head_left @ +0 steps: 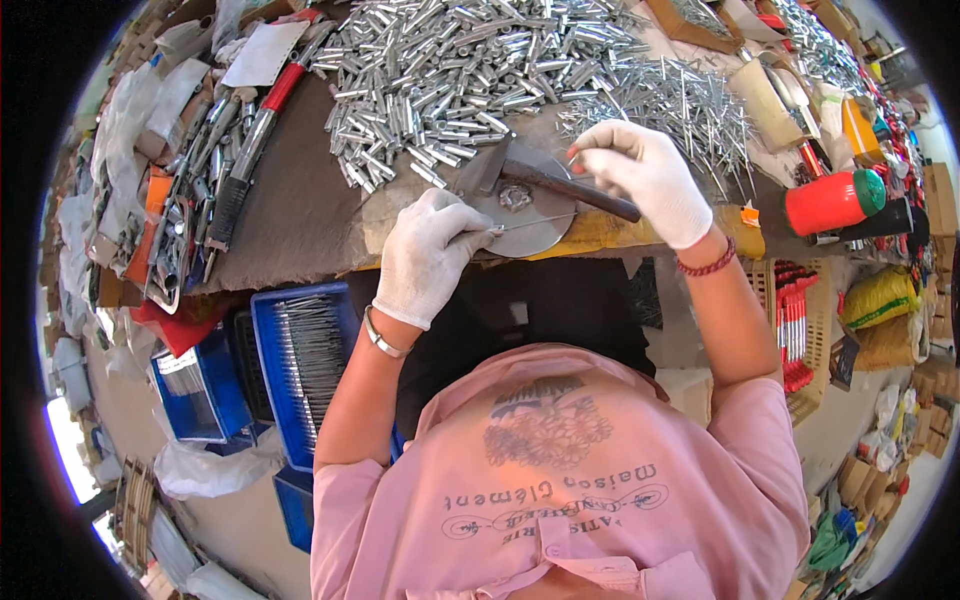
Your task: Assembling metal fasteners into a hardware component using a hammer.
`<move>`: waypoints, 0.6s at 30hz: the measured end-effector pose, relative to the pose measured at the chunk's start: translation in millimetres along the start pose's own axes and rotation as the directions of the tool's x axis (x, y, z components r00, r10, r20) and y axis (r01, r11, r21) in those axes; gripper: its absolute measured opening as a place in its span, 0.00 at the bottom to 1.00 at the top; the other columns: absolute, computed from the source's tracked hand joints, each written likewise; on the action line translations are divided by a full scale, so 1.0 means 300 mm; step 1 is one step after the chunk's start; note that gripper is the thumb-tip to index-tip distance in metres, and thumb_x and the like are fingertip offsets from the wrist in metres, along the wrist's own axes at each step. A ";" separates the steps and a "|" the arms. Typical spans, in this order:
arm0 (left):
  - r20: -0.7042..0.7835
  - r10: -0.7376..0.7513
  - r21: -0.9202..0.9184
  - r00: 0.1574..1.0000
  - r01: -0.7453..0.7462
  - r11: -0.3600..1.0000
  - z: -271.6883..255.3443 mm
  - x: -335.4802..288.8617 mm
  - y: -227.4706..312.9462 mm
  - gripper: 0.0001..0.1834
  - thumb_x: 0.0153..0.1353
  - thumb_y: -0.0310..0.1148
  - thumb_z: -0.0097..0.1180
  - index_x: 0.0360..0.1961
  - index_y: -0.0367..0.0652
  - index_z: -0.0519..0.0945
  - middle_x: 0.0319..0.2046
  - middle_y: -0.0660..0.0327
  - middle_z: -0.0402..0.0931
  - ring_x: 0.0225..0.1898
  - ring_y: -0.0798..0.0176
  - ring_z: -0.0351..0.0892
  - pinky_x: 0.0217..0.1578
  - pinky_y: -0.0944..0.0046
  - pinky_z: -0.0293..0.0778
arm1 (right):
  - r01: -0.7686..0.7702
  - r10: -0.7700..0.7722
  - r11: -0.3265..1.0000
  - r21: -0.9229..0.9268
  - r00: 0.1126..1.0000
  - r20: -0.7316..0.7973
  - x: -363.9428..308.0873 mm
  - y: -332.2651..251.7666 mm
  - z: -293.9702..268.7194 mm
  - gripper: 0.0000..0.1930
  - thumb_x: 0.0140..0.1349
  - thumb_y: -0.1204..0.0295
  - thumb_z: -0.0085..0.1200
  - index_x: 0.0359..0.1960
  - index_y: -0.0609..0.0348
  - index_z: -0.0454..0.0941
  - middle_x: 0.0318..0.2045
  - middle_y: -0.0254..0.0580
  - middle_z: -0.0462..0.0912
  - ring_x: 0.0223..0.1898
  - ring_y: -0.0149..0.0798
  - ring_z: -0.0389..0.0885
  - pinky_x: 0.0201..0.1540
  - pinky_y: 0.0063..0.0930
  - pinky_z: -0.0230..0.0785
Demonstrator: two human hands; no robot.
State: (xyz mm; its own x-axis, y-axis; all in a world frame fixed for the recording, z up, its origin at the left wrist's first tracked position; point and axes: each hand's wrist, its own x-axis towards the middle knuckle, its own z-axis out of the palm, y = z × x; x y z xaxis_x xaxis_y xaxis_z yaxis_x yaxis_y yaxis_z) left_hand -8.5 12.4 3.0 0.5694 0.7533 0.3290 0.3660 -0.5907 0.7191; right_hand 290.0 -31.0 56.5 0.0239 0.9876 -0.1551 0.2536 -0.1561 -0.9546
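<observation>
The bare left forearm (355, 400) is extended forward and slightly inward, a silver-coloured metal bracelet (386, 338) worn at its wrist. The left hand in a white knitted glove (425, 250) is held back upward, thumb and forefinger pinched together. The bare right forearm (738, 325) is slanted forward and leftward, ringed by a dark red beaded bracelet (708, 260). The right hand in a white knitted glove (645, 180) is turned leftward, fingers curved; whether its fingertips meet cannot be told.

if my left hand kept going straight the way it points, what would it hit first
Most likely the round metal plate ahead of the left hand, though height is unclear and it might pass over toward the hammer.
</observation>
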 end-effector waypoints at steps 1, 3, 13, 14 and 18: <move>-0.001 -0.010 0.005 1.000 0.010 1.000 -0.001 0.000 0.005 0.06 0.55 0.28 0.75 0.33 0.46 0.88 0.33 0.58 0.81 0.40 0.47 0.83 0.42 0.51 0.77 | 0.308 -0.338 0.909 -0.281 0.939 -0.062 -0.007 0.015 0.053 0.07 0.71 0.75 0.58 0.44 0.63 0.87 0.41 0.35 0.89 0.37 0.28 0.82 0.46 0.23 0.75; -0.023 -0.007 0.025 1.000 0.008 1.000 0.001 0.006 0.015 0.06 0.55 0.29 0.75 0.33 0.45 0.88 0.33 0.58 0.81 0.39 0.47 0.82 0.41 0.51 0.77 | 0.462 -0.546 0.726 -0.509 0.837 -0.019 -0.024 0.023 0.139 0.04 0.68 0.79 0.59 0.40 0.62 0.85 0.44 0.40 0.87 0.42 0.37 0.86 0.50 0.27 0.76; -0.019 -0.050 -0.032 0.999 0.049 0.998 0.017 -0.011 -0.007 0.07 0.55 0.30 0.76 0.33 0.46 0.88 0.33 0.58 0.81 0.38 0.48 0.83 0.40 0.51 0.78 | 0.421 -0.422 0.805 -0.418 0.902 0.094 -0.036 -0.001 0.229 0.12 0.66 0.78 0.61 0.49 0.55 0.87 0.40 0.46 0.89 0.41 0.49 0.90 0.45 0.37 0.82; -0.021 -0.053 -0.033 0.998 0.052 0.998 0.017 -0.008 -0.003 0.07 0.55 0.30 0.76 0.33 0.46 0.88 0.33 0.58 0.81 0.38 0.48 0.83 0.40 0.51 0.78 | 0.507 -0.525 0.675 -0.536 0.840 0.133 -0.023 0.012 0.243 0.15 0.66 0.79 0.62 0.53 0.55 0.86 0.41 0.46 0.89 0.41 0.43 0.91 0.45 0.35 0.82; -0.107 0.067 0.011 0.992 -0.066 0.998 0.030 0.001 -0.014 0.08 0.54 0.29 0.76 0.33 0.46 0.88 0.33 0.58 0.81 0.38 0.46 0.83 0.40 0.49 0.79 | 0.543 -0.567 0.566 -0.620 0.803 0.186 0.005 -0.011 0.312 0.27 0.65 0.78 0.62 0.67 0.48 0.80 0.41 0.49 0.88 0.43 0.53 0.89 0.47 0.40 0.82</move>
State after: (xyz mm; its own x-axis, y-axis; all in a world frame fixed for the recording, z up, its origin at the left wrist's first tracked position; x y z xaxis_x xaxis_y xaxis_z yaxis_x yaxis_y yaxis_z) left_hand -3.2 12.4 -5.5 0.5108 0.7387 0.4398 0.3360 -0.6424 0.6887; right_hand 198.6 -30.7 35.6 -0.3046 0.8781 0.3691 0.7563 0.4585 -0.4666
